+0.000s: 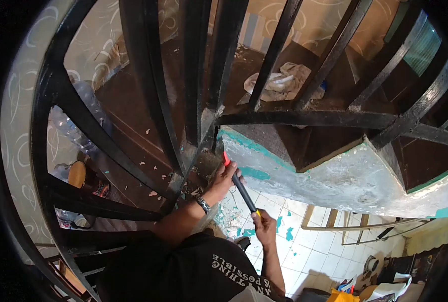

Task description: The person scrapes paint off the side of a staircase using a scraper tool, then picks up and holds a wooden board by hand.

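My left hand point(223, 182), with a metal-banded watch or bracelet at the wrist, is closed around the upper part of a long black-handled tool point(242, 189). The tool's red end points up at the edge of the stair side wall point(329, 171), whose grey surface shows patches of turquoise paint. Whether the red end touches the wall I cannot tell. Lower down, my right hand point(265, 227) grips the tool near its yellow end. The tool slants from upper left to lower right, and its exact kind is not clear.
Black railing bars point(194, 75) curve around me on the left and above. Brown steps carry paint chips and a crumpled cloth point(284, 83). Plastic bottles point(78, 121) and a drum-like object point(83, 177) stand left. White floor tiles point(304, 226) with turquoise flakes lie below.
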